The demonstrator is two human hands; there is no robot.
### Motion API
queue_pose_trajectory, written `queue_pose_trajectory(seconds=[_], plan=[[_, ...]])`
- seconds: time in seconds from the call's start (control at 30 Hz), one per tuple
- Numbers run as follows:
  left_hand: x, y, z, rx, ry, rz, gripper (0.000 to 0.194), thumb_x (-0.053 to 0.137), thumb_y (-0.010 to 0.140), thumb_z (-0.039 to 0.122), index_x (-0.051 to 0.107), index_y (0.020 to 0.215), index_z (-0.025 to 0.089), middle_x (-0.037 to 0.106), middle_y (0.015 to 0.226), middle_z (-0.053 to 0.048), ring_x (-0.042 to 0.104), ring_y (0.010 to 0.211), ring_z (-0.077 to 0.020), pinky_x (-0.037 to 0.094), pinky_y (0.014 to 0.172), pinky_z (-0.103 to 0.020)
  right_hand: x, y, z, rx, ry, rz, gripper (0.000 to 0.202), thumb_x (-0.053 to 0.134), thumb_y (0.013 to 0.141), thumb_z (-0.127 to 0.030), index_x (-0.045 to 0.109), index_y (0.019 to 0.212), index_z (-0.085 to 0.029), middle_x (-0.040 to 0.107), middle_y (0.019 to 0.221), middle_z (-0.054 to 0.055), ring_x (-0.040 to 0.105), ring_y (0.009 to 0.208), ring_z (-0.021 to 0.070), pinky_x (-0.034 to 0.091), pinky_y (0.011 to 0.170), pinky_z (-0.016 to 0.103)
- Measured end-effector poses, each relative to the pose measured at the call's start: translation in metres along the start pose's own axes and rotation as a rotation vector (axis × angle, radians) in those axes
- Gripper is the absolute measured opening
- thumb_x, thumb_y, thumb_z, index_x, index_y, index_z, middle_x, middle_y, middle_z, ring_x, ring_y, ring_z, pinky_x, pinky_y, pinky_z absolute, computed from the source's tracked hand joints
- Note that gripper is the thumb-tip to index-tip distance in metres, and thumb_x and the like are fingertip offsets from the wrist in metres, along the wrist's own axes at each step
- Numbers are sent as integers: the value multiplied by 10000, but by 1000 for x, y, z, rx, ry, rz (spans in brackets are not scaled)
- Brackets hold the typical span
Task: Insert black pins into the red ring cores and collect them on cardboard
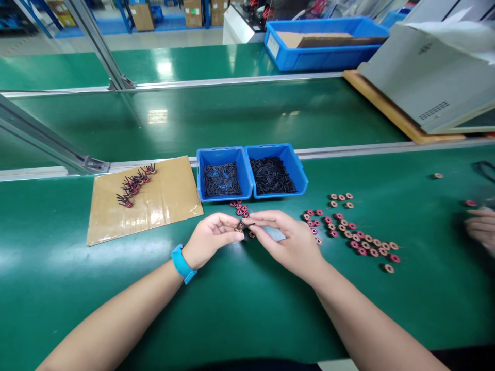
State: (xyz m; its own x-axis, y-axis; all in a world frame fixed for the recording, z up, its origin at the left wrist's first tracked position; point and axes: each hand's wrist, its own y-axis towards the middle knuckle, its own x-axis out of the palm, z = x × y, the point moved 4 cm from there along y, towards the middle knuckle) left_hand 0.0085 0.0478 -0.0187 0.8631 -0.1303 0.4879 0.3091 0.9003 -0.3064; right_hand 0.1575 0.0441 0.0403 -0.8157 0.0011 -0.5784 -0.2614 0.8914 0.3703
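My left hand (207,241), with a blue wristband (183,264), pinches a small copper-wound motor stator (238,227) between thumb and fingers. The fingertips of my right hand (296,246) are closed on a thin black tube (251,224) at the stator's edge. How far the tube sits over a wire I cannot tell. Just beyond my hands, a small cluster of red stators (242,210) lies by two blue bins. Short black tubes fill the left bin (225,198) and the right bin (302,178). On the cardboard sheet (170,201), stators with black tubes (133,186) form a row.
Many loose red and copper stators (353,237) are spread to the right. Another person's hand (481,226) shows at the right edge, near a red stator (469,203). Behind stand a metal frame post (50,136), a large blue crate (327,56) and a grey machine (429,77).
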Motion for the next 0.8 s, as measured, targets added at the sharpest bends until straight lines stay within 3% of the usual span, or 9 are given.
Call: queue_pose_trajectory(seconds=[0.2, 0.33, 0.4, 0.47, 0.5, 0.63, 0.8], plan=[[-5, -10, 9, -16, 33, 67, 314, 808, 524, 204, 696, 813, 155, 714, 776, -13, 631, 692, -111, 489, 796, -316, -16, 14, 11, 82, -63, 97, 106, 584, 802, -205, 678, 842, -177, 742, 824, 49, 702, 757, 178, 562, 746, 313], [-39, -29, 35, 54, 262, 213, 324, 793, 550, 266, 694, 836, 151, 720, 789, -36, 651, 752, -156, 496, 830, -342, -12, 46, 12, -26, -218, 82, 164, 544, 833, -211, 696, 874, -163, 733, 900, 66, 682, 842, 179, 535, 807, 317], [-67, -39, 51, 123, 427, 368, 353, 775, 571, 312, 687, 872, 151, 723, 841, -54, 657, 818, -182, 487, 864, -349, 1, 69, 8, -110, -419, -54, 206, 506, 853, -188, 697, 913, -138, 708, 1005, 96, 645, 957, 181, 482, 897, 308], [-96, -48, 65, 184, 617, 560, 363, 754, 581, 364, 687, 866, 151, 714, 871, -64, 657, 821, -198, 495, 850, -356, 22, 91, 8, -111, -721, -346, 275, 436, 887, -170, 682, 1002, -129, 686, 1068, 107, 613, 1021, 181, 435, 937, 299], [-108, -51, 72, 204, 743, 641, 357, 740, 591, 382, 690, 862, 154, 707, 869, -67, 655, 812, -205, 501, 829, -361, 30, 101, 7, -109, -768, -421, 270, 445, 874, -158, 695, 970, -124, 694, 1037, 119, 619, 1008, 199, 440, 917, 306], [-139, -54, 87, 183, 1170, 813, 282, 696, 621, 374, 699, 814, 168, 691, 831, -72, 638, 767, -222, 498, 751, -360, 61, 127, 3, -75, -883, -574, 246, 476, 787, -69, 717, 833, -57, 703, 904, 216, 648, 928, 295, 467, 806, 371], [-153, -56, 90, 55, 1177, 923, 262, 708, 599, 384, 622, 741, 181, 661, 711, -22, 629, 707, -195, 469, 681, -307, 84, 128, 4, 5, -952, -648, 281, 438, 773, -13, 704, 866, -28, 691, 890, 263, 666, 889, 316, 489, 730, 369]])
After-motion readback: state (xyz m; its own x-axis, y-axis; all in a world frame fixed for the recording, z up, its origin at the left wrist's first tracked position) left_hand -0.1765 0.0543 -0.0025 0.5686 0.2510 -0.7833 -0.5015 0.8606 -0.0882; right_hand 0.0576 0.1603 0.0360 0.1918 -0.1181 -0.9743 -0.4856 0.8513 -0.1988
